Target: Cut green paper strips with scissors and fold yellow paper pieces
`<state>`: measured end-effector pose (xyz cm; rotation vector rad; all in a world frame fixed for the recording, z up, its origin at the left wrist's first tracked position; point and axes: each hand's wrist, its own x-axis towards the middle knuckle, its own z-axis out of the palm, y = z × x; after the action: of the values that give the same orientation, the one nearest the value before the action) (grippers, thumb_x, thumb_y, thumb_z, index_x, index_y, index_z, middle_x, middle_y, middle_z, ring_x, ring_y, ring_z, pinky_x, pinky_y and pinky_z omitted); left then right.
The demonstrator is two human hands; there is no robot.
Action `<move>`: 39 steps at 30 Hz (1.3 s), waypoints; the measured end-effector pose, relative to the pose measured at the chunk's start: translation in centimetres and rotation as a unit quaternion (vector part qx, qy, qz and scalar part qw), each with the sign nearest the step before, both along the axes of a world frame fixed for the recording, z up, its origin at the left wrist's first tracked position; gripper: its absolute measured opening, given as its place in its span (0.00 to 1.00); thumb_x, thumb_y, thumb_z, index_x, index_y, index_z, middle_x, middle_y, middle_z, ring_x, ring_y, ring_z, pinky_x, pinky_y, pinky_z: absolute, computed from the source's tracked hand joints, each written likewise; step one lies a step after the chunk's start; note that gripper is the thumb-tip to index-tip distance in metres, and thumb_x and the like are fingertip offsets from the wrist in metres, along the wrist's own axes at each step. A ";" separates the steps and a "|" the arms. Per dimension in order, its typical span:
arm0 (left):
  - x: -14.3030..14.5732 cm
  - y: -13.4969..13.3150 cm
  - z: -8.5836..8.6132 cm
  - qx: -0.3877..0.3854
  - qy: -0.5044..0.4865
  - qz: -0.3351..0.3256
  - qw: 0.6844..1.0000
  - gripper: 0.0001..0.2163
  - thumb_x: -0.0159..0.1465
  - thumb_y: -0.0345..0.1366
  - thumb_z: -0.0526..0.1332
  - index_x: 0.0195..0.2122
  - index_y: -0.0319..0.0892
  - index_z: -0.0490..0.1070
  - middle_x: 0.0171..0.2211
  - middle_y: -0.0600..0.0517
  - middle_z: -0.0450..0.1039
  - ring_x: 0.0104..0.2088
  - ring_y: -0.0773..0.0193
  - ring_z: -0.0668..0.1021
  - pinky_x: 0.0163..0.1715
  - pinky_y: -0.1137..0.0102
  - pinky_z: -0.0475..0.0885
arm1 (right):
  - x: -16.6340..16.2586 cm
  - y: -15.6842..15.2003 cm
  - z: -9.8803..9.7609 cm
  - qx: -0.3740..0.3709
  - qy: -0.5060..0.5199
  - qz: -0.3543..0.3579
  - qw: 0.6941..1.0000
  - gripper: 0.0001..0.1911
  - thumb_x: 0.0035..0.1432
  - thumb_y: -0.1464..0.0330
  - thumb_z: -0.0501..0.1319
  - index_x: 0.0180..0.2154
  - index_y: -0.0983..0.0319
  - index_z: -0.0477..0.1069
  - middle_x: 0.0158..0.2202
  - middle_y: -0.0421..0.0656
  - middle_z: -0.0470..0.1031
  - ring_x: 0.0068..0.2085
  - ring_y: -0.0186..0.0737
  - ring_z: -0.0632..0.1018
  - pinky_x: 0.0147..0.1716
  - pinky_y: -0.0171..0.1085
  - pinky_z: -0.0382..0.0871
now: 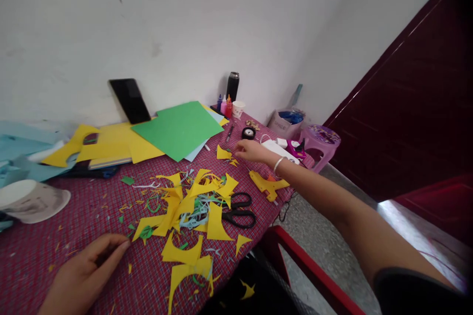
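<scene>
My right hand (pixel 251 150) reaches to mid-frame, fingers loosely apart and gripping nothing, just touching a small yellow paper scrap (pixel 223 153) on the worktop (pixel 74 216). My left hand (pixel 86 270) rests curled and empty at lower left. Picking up that scrap would need a light pinch.

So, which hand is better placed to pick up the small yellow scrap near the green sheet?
Probably the right hand: its fingertips are already at the small yellow scrap. The left hand rests far away at the near table edge.
</scene>
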<state>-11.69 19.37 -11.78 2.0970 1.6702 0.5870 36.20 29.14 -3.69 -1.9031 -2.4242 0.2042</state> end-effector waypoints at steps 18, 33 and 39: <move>2.1 -0.6 4.4 -0.022 -0.059 -0.074 0.995 0.15 0.57 0.51 0.57 0.28 0.47 0.74 0.25 0.55 0.78 0.27 0.63 0.80 0.28 0.75 0.73 | -5.7 4.9 0.8 0.008 0.099 0.058 0.993 0.10 0.63 0.71 0.57 0.45 0.64 0.73 0.37 0.43 0.79 0.35 0.35 0.78 0.36 0.31 0.69; 2.1 -0.7 3.8 -0.048 -0.073 -0.070 0.994 0.15 0.59 0.51 0.56 0.28 0.46 0.72 0.24 0.56 0.76 0.27 0.63 0.78 0.28 0.74 0.73 | -5.6 7.3 -1.8 -0.032 -0.028 -0.027 0.999 0.16 0.65 0.64 0.59 0.52 0.64 0.68 0.50 0.48 0.71 0.46 0.44 0.76 0.44 0.47 0.73; 2.3 -0.7 4.2 -0.055 -0.081 -0.077 0.992 0.14 0.59 0.50 0.57 0.28 0.46 0.72 0.25 0.55 0.77 0.28 0.62 0.79 0.29 0.74 0.73 | -2.9 7.1 -0.7 -0.070 -0.039 -0.056 0.995 0.16 0.65 0.64 0.59 0.51 0.64 0.68 0.50 0.47 0.71 0.46 0.44 0.76 0.44 0.46 0.74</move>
<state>-9.41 18.65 -7.56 2.0193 1.4059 0.5843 33.35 36.27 -4.35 -2.1376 -2.4015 0.3070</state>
